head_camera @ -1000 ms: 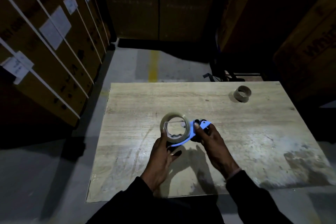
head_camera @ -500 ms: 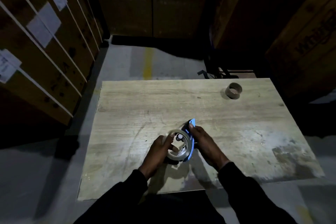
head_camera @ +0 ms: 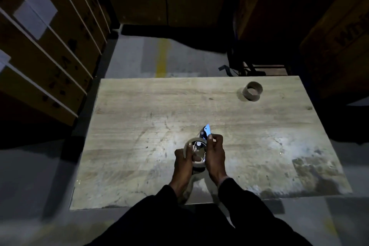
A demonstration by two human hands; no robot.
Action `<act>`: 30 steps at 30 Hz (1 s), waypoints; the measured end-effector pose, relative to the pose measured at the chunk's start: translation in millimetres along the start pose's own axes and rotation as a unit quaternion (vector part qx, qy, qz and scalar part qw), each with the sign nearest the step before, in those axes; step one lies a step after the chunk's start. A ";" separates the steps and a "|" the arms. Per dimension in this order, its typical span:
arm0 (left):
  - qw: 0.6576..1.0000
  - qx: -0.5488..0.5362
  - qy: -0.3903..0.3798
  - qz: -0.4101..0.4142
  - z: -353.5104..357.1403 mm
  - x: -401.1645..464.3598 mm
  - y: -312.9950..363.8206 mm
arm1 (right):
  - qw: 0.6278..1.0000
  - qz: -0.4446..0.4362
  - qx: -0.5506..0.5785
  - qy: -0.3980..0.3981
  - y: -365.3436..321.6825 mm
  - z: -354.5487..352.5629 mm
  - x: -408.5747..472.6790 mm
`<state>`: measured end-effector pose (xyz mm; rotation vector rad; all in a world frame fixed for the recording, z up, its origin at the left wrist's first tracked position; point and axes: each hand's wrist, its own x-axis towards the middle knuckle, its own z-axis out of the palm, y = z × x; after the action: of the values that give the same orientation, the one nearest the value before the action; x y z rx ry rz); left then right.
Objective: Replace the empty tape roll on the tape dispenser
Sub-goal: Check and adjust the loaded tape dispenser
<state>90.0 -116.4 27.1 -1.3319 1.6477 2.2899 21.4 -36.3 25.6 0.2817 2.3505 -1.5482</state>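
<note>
Above the wooden board (head_camera: 139,126) both my hands hold a blue tape dispenser (head_camera: 206,131) with a clear tape roll (head_camera: 194,153) seated on its hub. My left hand (head_camera: 182,164) grips the roll's left rim, its thumb inside the ring. My right hand (head_camera: 215,154) clasps the dispenser's right side, fingertips near the blue tip that points away from me. An empty brown cardboard core (head_camera: 253,91) stands on end at the board's far right corner, well apart from my hands.
The board lies on a grey concrete floor (head_camera: 139,58) with a yellow line. Stacked cardboard boxes (head_camera: 46,46) with white straps rise at the left, more boxes (head_camera: 339,32) at the right and behind. A dark trolley frame (head_camera: 251,68) sits past the far edge.
The dispenser has turned from lying sideways to pointing its blue tip away from me. The roll now sits over the hub, and both hands have drawn closer together and nearer to me.
</note>
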 end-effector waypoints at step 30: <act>0.958 0.277 -0.041 0.053 -3.6 23.8 -51.1 | 0.977 -0.087 -0.185 0.056 111.7 -10.7 40.8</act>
<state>101.0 -107.0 -27.5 -1.0224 2.1494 1.6890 18.6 17.5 -80.9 0.0794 2.7535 -1.1527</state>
